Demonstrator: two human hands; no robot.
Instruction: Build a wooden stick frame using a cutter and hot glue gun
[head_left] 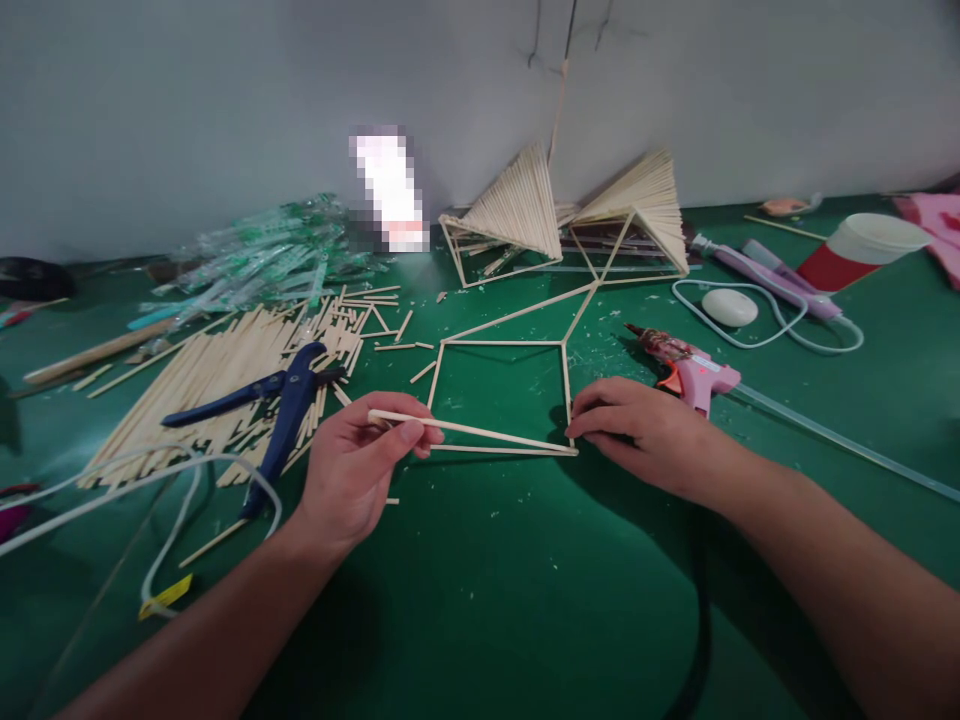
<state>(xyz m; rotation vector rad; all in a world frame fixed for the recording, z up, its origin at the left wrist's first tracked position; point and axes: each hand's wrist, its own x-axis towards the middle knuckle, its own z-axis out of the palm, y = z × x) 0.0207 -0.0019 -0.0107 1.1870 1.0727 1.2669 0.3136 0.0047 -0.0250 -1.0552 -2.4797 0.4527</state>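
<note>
My left hand pinches one end of a thin wooden stick, held a little above the green table. The stick slopes down to the right, to the near right corner of a square stick frame lying flat. My right hand rests on that corner, its fingers pressed together on the joint where the stick meets the frame. More sticks run from the frame's far corners toward the back.
A pile of loose sticks with blue cutters on it lies left. A pink glue gun sits right of the frame. Two fan-shaped stick pieces stand at the back. A red cup and white cables lie nearby.
</note>
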